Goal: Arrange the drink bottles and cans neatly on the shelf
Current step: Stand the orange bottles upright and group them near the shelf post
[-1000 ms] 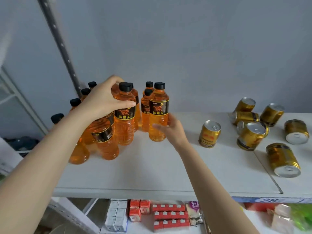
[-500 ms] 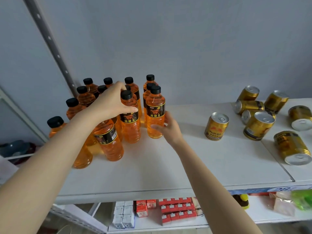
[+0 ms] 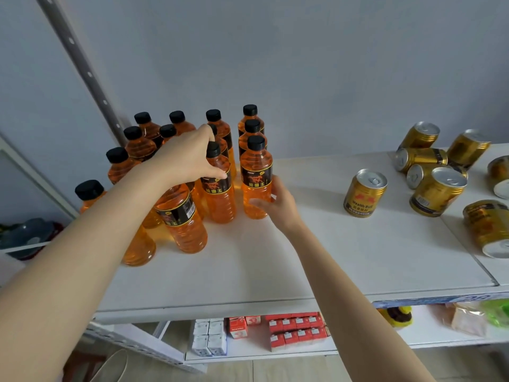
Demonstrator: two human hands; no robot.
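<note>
Several orange drink bottles with black caps stand grouped at the left of the white shelf (image 3: 330, 260). My left hand (image 3: 187, 158) grips the shoulder of one front bottle (image 3: 220, 197), thumb across its label. My right hand (image 3: 275, 205) holds the lower side of the rightmost front bottle (image 3: 256, 186), fingers curled round it. Another bottle (image 3: 181, 224) stands nearer me, partly under my left forearm. Gold cans lie and stand at the right; one upright can (image 3: 365, 193) stands apart from the rest.
A heap of gold cans (image 3: 429, 172) sits at the far right, some on their sides, one (image 3: 487, 230) near the shelf seam. A perforated upright post (image 3: 82, 64) rises behind the bottles. The lower shelf holds red and white cartons (image 3: 292, 329).
The view has tilted, so more back-row bottles show. Both hands stay on the same two front bottles, which stand slightly farther apart than before.
</note>
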